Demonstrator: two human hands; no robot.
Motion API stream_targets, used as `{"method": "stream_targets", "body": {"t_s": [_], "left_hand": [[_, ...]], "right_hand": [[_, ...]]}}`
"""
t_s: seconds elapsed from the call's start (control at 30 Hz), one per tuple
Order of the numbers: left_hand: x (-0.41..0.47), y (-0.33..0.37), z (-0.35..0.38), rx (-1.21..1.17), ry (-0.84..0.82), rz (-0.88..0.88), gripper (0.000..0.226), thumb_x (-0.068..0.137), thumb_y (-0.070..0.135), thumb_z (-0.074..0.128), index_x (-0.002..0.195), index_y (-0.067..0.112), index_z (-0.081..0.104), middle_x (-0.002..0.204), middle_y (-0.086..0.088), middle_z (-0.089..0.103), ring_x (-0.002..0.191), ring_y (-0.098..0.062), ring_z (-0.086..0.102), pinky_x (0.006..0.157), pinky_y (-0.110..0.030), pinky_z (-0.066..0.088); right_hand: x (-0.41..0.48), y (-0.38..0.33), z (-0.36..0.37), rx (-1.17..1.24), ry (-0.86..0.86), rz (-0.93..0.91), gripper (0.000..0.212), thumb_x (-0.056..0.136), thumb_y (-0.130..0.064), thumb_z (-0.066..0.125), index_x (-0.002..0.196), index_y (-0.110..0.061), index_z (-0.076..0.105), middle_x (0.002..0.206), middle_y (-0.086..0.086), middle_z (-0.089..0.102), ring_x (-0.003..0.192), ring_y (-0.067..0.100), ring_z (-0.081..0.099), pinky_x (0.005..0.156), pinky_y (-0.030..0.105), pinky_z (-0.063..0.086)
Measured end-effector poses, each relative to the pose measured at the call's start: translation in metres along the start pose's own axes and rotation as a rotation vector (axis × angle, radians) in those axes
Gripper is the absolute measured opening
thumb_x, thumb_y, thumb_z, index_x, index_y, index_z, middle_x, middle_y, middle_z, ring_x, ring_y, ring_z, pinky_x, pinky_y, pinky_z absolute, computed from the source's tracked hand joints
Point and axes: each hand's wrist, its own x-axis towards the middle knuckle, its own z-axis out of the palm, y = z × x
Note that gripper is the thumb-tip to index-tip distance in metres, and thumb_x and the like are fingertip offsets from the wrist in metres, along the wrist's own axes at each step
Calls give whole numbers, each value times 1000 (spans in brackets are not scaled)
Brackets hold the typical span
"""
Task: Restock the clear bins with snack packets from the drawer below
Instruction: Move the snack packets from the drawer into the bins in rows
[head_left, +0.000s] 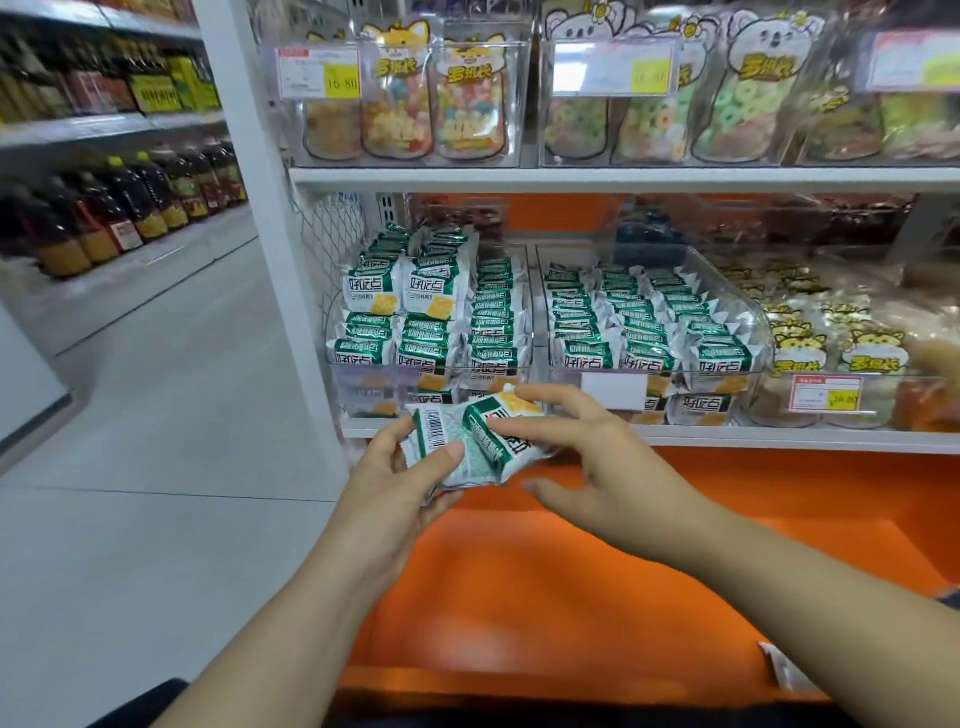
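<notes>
Both hands hold a small bunch of green-and-white snack packets (470, 441) in front of the lower shelf. My left hand (400, 480) grips the bunch from the left, thumb across a packet with a barcode. My right hand (587, 452) pinches the top packet from the right, its fingers lying over it. Just behind stand two clear bins of the same packets: the left bin (431, 371) is heaped high, the right bin (748, 332) is filled in neat rows. Below the hands the orange drawer (519, 597) is pulled open; its visible floor is bare.
A white shelf edge (727, 436) runs just behind the hands. Further clear bins of candy bags (841, 358) sit to the right and on the shelf above (415, 104). A white packet (784, 670) lies at the drawer's right front. An aisle with bottle shelves (119, 208) opens to the left.
</notes>
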Motion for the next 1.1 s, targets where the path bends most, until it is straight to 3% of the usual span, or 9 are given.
{"method": "stream_targets", "body": {"t_s": [0.13, 0.23, 0.3, 0.37, 0.47, 0.7, 0.9, 1.0, 1.1], "left_hand": [[3, -4, 0, 362, 50, 177, 62, 72, 40, 79, 127, 34, 50, 122, 7, 62, 107, -15, 64, 92, -39, 52], [-4, -4, 5, 636, 98, 437, 51, 78, 30, 77, 115, 46, 45, 123, 20, 53, 116, -1, 48, 100, -18, 38], [-6, -2, 8, 813, 137, 686, 50, 82, 18, 73, 118, 43, 48, 124, 17, 48, 117, 2, 41, 98, -15, 37], [-5, -2, 4, 949, 166, 829, 53, 83, 12, 71, 126, 34, 49, 134, 6, 44, 124, -11, 42, 98, -33, 46], [-4, -4, 0, 1123, 191, 935, 68, 80, 9, 72, 133, 35, 38, 137, 2, 41, 125, -26, 45, 91, -33, 43], [-9, -10, 11, 1225, 146, 1046, 84, 71, 5, 78, 137, 32, 35, 135, 4, 40, 119, -23, 46, 77, -27, 47], [-10, -17, 15, 1195, 161, 1082, 78, 70, 12, 80, 134, 28, 37, 129, 1, 41, 112, -26, 49, 75, -32, 51], [-10, -18, 17, 1126, 141, 1044, 67, 77, 22, 74, 132, 29, 38, 128, 1, 41, 114, -28, 51, 83, -27, 44], [-11, -18, 18, 1058, 65, 1011, 54, 84, 38, 62, 132, 31, 38, 130, 4, 39, 120, -23, 47, 92, -25, 44]], "right_hand": [[-1, -2, -6, 389, 13, 165, 23, 88, -35, 63, 110, -42, 65, 134, -23, 42, 121, -9, 43, 92, 13, 39], [3, -2, -4, 567, 190, 293, 11, 90, -23, 62, 94, -31, 70, 113, -10, 62, 99, 4, 63, 86, 27, 49], [6, -1, -6, 691, 186, 408, 31, 87, -7, 66, 112, -23, 59, 109, -1, 63, 82, 11, 68, 75, 28, 56], [7, 1, -11, 746, 144, 484, 57, 83, 1, 68, 131, -22, 46, 102, 3, 66, 79, 16, 68, 72, 30, 56], [7, 0, -18, 699, 202, 518, 57, 84, 2, 68, 131, -21, 45, 85, 3, 68, 68, 15, 65, 62, 26, 51], [7, -5, 6, 735, 331, 578, 32, 78, 6, 71, 101, -12, 57, 88, 13, 68, 74, 27, 65, 78, 48, 56], [7, -14, 14, 1177, 209, 642, 38, 89, -23, 66, 119, -8, 48, 101, 12, 65, 71, 19, 65, 68, 40, 56], [5, -15, 13, 1056, 181, 606, 61, 78, -27, 75, 127, -17, 40, 115, 8, 64, 81, 17, 66, 73, 38, 56], [6, -13, 15, 950, 256, 559, 59, 75, -18, 79, 119, -19, 40, 113, 13, 64, 78, 19, 64, 61, 29, 49]]}}
